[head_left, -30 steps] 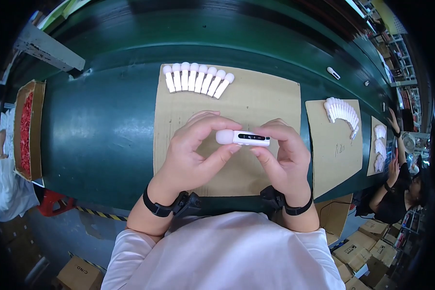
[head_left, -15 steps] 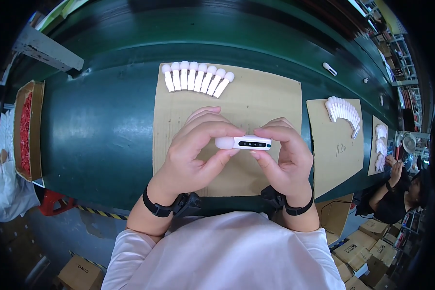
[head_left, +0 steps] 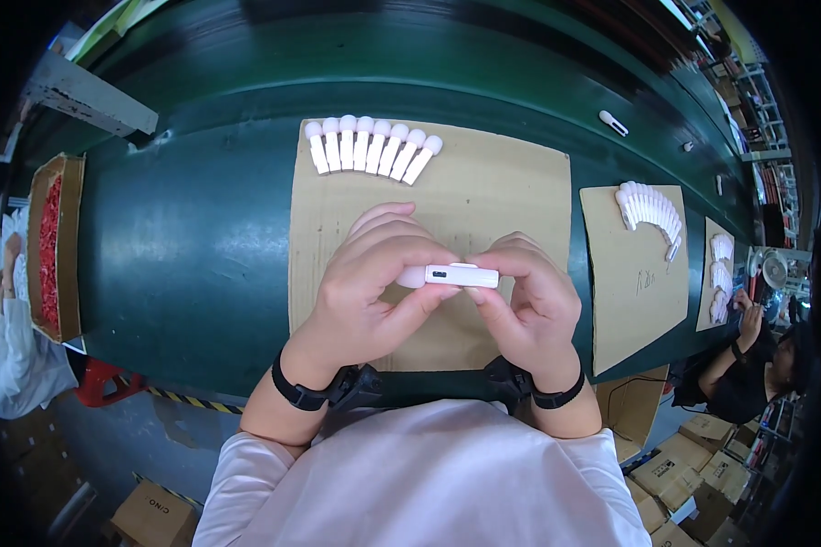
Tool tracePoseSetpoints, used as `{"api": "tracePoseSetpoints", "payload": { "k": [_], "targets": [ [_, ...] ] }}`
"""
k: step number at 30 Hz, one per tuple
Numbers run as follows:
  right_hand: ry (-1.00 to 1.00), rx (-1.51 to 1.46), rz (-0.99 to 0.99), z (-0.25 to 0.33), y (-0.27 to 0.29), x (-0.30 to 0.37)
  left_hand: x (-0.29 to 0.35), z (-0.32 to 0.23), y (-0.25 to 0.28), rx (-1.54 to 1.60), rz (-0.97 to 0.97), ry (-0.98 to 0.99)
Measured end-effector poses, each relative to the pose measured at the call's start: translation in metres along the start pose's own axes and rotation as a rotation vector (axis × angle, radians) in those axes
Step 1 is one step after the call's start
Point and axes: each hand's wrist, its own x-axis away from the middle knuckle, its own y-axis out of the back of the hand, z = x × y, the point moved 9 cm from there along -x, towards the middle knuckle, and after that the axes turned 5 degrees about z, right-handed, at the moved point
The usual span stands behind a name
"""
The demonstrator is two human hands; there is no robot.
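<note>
Between my two hands is a mini wand massager (head_left: 472,276), a white stick with a rounded pale pink head pointing left. A plain white side with a small dark slot faces up. My left hand (head_left: 360,287) pinches it near the head between thumb and fingers. On its other end, the thumb and fingers of my right hand (head_left: 536,305) are closed. Both hands hold it level above a cardboard sheet (head_left: 483,191). Beyond my left hand, several like massagers (head_left: 362,150) lie fanned side by side near the sheet's far edge, heads away from me.
At the left stands a cardboard box (head_left: 73,264) of red pieces, beside a person's arm in a white sleeve. On the right, another cardboard sheet (head_left: 634,301) bears a curved row of massagers. One massager (head_left: 614,123) lies on the green belt (head_left: 483,64). A person in black works at far right.
The massager in my hands has rolled about its length, turning its black button panel out of sight, and shifted slightly left. The massager on the belt has moved left.
</note>
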Motion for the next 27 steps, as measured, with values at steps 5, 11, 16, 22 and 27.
{"api": "tracePoseSetpoints", "payload": {
  "k": [5,11,16,22,27],
  "targets": [
    [-0.076,-0.097,0.001,-0.01,0.0,0.0,0.0,0.003,0.002,-0.037,-0.016,0.003],
    [-0.329,-0.395,0.006,-0.031,0.0,0.005,0.0,0.008,0.001,-0.065,0.001,0.032],
    [-0.238,-0.168,0.054,-0.031,0.009,0.001,0.001,0.024,0.002,-0.048,-0.109,0.232],
    [-0.241,0.34,0.0,-0.047,0.026,-0.016,0.014,0.055,0.002,-0.081,-0.149,0.42],
    [-0.03,0.779,0.036,-0.047,0.018,-0.034,0.012,0.054,-0.009,-0.369,0.04,0.399]
  ]
}}
